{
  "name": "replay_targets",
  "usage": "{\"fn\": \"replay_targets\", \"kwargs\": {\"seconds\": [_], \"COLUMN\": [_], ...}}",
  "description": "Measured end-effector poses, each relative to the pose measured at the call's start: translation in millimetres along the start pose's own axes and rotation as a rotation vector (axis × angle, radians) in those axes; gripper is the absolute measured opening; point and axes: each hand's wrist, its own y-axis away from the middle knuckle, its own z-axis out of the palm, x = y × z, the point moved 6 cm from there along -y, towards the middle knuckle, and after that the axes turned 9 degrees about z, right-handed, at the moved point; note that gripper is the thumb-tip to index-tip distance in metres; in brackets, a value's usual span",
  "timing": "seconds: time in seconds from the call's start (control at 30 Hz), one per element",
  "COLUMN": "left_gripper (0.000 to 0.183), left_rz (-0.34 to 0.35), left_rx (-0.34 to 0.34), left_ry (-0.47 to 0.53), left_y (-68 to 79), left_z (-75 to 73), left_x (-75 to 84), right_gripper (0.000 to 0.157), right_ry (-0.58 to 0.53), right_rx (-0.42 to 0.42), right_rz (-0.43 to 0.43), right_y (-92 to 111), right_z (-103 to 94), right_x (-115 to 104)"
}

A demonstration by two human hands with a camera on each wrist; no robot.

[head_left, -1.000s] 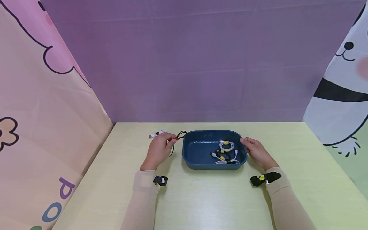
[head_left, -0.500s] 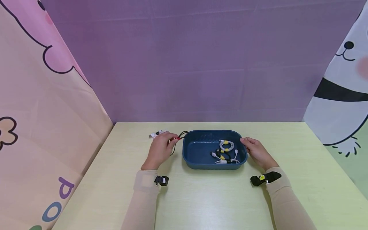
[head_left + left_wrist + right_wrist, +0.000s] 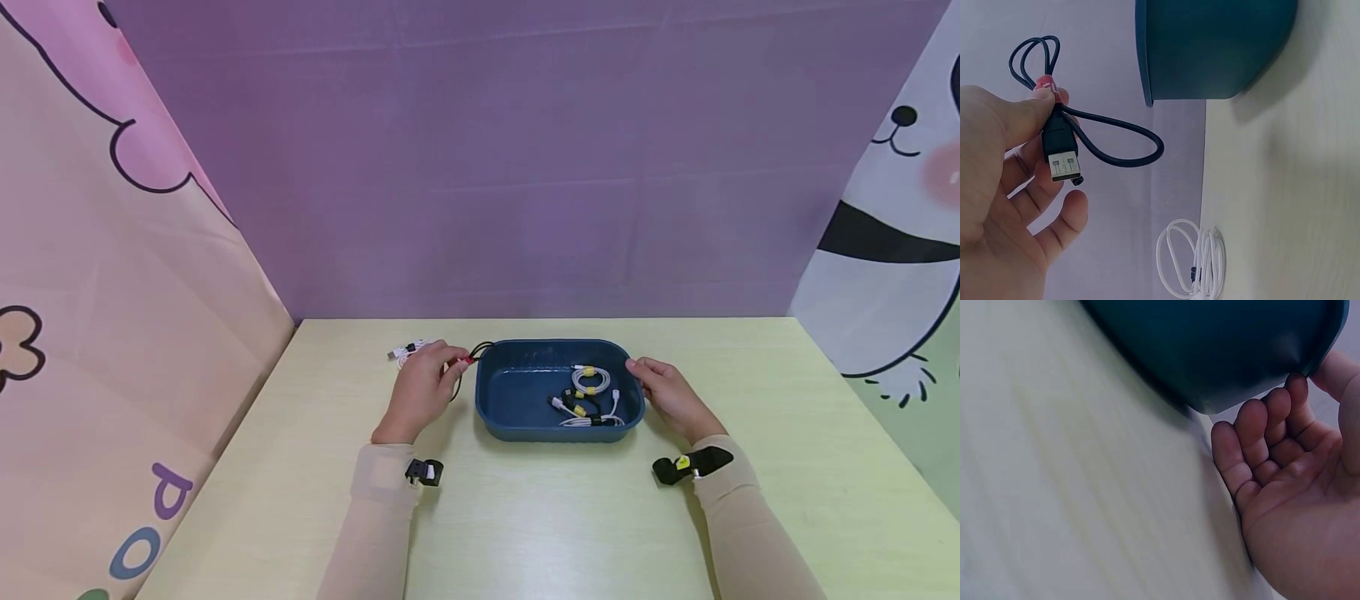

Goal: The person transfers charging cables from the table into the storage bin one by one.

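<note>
My left hand (image 3: 422,390) pinches a black USB cable (image 3: 1116,162) at the red tie (image 3: 1048,86) that bundles it. Its metal USB plug (image 3: 1064,166) hangs down in the left wrist view, and in the head view its loops reach the left rim of a dark blue bin (image 3: 517,434). At the bin's right end, my right hand (image 3: 670,398) grips the rim between thumb and fingers. Inside the bin, toward the right, lie a coiled white cable (image 3: 592,382) with yellow ties and another white cable (image 3: 588,422) overlapping a black one (image 3: 583,403).
Behind my left hand a bundled white cable (image 3: 405,352) lies on the pale wooden table (image 3: 525,525). A purple cloth (image 3: 480,167) hangs along the table's back edge, with printed cloths on both sides.
My left hand has shifted slightly right with the black USB cable, bringing its loops to the bin's left rim. The right hand and the bin stay in place.
</note>
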Motion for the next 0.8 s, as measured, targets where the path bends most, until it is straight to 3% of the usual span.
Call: {"fn": "replay_targets", "kwargs": {"seconds": [0.8], "left_gripper": [0.017], "left_rz": [0.019], "left_rx": [0.018], "left_ry": [-0.002], "left_y": [-1.2], "left_z": [-3.4], "left_x": [6.9], "right_gripper": [0.032], "right_ry": [-0.009], "right_rx": [-0.008], "right_rz": [0.006], "right_y": [-3.4], "right_z": [0.1], "right_x": [1.8]}}
